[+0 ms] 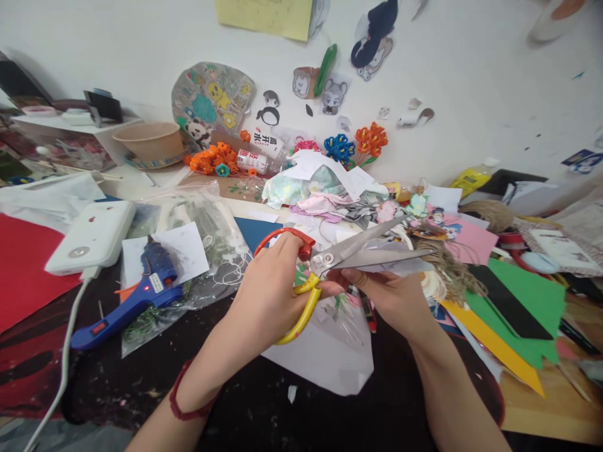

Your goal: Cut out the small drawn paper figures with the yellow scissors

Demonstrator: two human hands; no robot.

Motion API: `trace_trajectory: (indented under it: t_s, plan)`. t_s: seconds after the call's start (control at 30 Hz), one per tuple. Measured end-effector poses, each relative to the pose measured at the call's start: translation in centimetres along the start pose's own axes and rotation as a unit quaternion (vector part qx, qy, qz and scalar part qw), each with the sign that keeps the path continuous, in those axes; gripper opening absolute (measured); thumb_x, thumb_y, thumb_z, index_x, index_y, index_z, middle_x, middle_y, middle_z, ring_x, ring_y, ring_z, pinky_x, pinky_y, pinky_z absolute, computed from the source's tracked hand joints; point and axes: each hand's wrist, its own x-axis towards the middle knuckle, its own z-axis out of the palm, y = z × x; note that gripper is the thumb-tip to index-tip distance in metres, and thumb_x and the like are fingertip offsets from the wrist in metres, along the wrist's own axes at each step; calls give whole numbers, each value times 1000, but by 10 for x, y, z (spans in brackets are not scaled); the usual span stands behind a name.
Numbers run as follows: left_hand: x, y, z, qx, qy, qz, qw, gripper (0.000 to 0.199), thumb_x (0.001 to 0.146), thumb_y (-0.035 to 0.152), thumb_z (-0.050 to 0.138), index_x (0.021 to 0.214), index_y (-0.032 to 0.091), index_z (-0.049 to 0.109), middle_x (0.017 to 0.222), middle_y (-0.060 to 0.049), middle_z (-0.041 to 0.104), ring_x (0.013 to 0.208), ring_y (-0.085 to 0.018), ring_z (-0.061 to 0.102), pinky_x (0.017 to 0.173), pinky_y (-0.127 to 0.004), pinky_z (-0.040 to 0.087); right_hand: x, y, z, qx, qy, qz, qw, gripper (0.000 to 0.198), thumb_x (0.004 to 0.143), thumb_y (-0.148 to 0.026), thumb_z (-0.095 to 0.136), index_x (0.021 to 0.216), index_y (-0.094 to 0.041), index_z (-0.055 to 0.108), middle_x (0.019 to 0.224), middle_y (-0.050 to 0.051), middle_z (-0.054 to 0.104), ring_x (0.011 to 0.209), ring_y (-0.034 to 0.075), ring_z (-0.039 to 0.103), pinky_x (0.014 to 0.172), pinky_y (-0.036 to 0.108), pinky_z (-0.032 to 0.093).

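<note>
Scissors [330, 258] with one red and one yellow handle are gripped by the handles in my left hand [271, 282]. Their long metal blades stand apart and point to the right. Just under the blades, my right hand [393, 295] is closed, thumb against fingers. What it pinches is largely hidden behind the blades and fingers; a pale, thin edge shows there, perhaps paper. Beneath both hands a white sheet of paper [315, 364] lies on the dark tabletop, with thin green and pink bits on it. A small white scrap [292, 393] lies in front of it.
At left, a blue glue gun [136, 307] with a lit red light rests partly on a plastic bag [226, 251], beside a corded white box [94, 238]. Fabric scraps [320, 182] and beaded-looking flowers [339, 149] stand behind. Green card [532, 301] and a dark phone-like slab [511, 304] lie right.
</note>
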Motion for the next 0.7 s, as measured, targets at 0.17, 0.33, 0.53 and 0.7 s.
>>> trace_trajectory:
  t_s: [0.17, 0.33, 0.53, 0.7]
  plan:
    - [1, 0, 1, -8, -16, -6, 1000, 53, 83, 71, 59, 91, 21, 44, 91, -5, 60, 78, -22, 53, 67, -34, 38, -1, -1, -1, -4, -19, -3, 1000, 5, 85, -25, 73, 83, -26, 77, 77, -1, 80, 64, 19, 75, 60, 29, 62]
    - [0, 0, 0, -10, -18, 9, 1000, 50, 85, 68, 60, 94, 21, 45, 92, -4, 58, 80, -22, 54, 69, -34, 38, -2, 2, -2, -47, -11, -8, 999, 14, 86, -37, 72, 81, -25, 77, 75, 1, 79, 66, 20, 74, 64, 33, 62]
    - [-1, -3, 0, 16, -3, 28, 999, 41, 89, 60, 58, 94, 22, 41, 95, -5, 57, 84, -23, 54, 70, -34, 38, -2, 2, -2, -82, -6, -10, 997, 24, 86, -46, 71, 78, -24, 77, 74, 3, 78, 71, 23, 74, 65, 35, 62]
    - [-1, -4, 0, 25, -20, 37, 999, 36, 91, 54, 55, 92, 22, 40, 91, -4, 55, 79, -22, 52, 68, -33, 38, -2, 1, -2, -60, -4, 3, 998, 24, 85, -45, 72, 76, -23, 77, 71, 3, 77, 63, 20, 72, 61, 33, 62]
